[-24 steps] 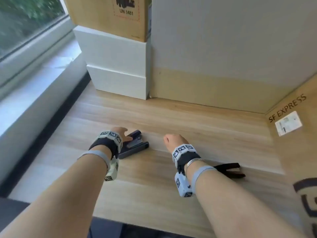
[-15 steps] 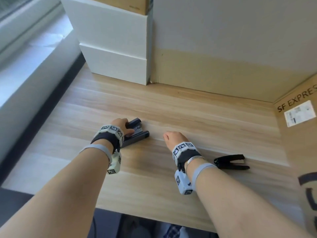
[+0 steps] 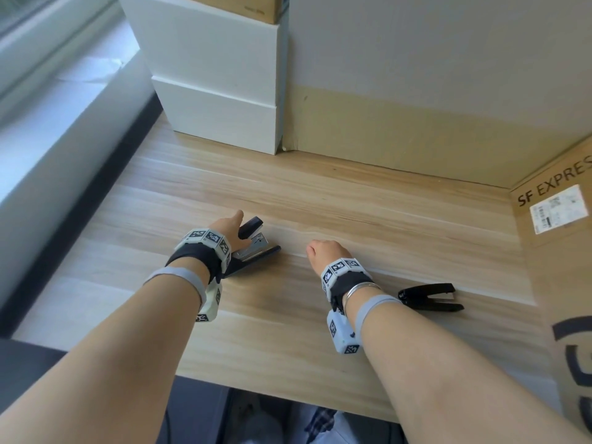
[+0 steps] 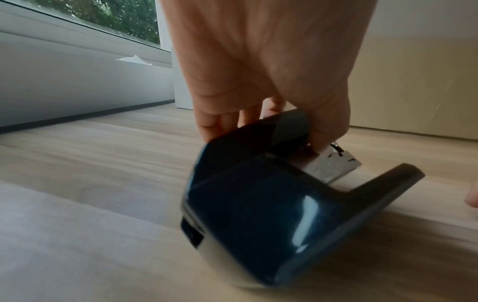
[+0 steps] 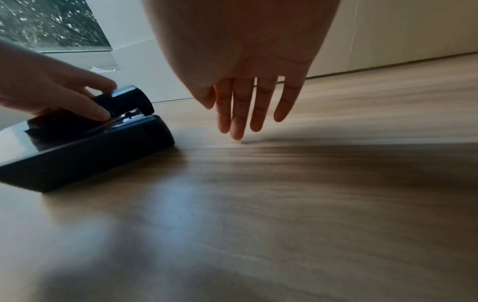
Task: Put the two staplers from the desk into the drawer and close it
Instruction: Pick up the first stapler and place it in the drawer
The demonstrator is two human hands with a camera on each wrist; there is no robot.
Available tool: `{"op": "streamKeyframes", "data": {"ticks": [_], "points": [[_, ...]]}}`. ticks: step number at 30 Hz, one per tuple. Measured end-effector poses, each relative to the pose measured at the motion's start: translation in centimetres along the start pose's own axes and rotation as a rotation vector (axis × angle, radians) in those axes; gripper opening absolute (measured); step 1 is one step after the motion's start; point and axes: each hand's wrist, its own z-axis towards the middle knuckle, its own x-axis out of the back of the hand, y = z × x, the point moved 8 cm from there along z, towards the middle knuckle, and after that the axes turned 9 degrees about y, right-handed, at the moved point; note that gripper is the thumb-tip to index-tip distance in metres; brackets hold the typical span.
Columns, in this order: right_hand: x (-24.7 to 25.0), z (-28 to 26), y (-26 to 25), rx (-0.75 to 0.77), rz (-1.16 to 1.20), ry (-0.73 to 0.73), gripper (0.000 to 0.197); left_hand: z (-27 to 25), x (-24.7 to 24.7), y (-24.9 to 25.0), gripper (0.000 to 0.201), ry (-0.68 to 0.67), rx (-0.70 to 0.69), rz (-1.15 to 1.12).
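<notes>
Head view: left hand (image 3: 229, 230) grips the left stapler (image 3: 256, 248) at frame centre on the desk (image 3: 384, 219); second stapler (image 3: 429, 298) lies lower right. Right-wrist view: right hand (image 5: 248, 81) hangs relaxed, fingers (image 5: 238, 122) straight, holding nothing.

- A light wooden desk (image 3: 368, 200) was lit by daylight from a window (image 4: 121, 18) at the left.
- White boxes (image 3: 217, 91) were stacked at the back corner.
- A cardboard box (image 3: 567, 251) printed "SF EXPRESS" was stood at the right.
</notes>
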Motion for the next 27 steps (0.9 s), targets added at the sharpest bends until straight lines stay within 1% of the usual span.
{"op": "streamKeyframes", "data": {"ticks": [2, 4, 5, 9, 14, 19, 24, 27], "points": [[0.2, -0.1, -0.1, 0.005, -0.006, 0.014, 0.034, -0.4, 0.0, 0.4, 0.037, 0.023, -0.013, -0.059], [0.3, -0.3, -0.1, -0.001, -0.015, 0.020, 0.034, -0.7, -0.2, 0.7, 0.051, 0.041, -0.025, -0.086], [0.3, -0.4, -0.1, -0.006, -0.021, 0.023, 0.035, -0.9, -0.5, 0.9, 0.054, 0.041, -0.032, -0.083], [0.1, -1.0, -0.1, -0.021, -0.064, 0.037, 0.036, -1.6, -1.7, 1.6, 0.039, 0.032, -0.051, -0.066], [-0.8, -1.9, -0.6, -0.043, -0.088, 0.016, 0.036, -2.8, -1.9, 1.0, 0.039, 0.086, -0.036, -0.097], [-1.1, -2.8, -2.7, -0.028, -0.099, 0.015, 0.036, -5.3, -0.4, -2.9, 0.041, 0.171, 0.052, -0.152], [-1.7, -3.8, -6.8, 0.026, -0.079, 0.018, 0.036, -9.5, 1.4, -8.1, 0.039, 0.247, 0.160, -0.205], [-2.5, -4.6, -9.4, 0.059, -0.078, 0.026, 0.037, -12.6, 1.7, -12.0, 0.031, 0.297, 0.237, -0.228]]}}
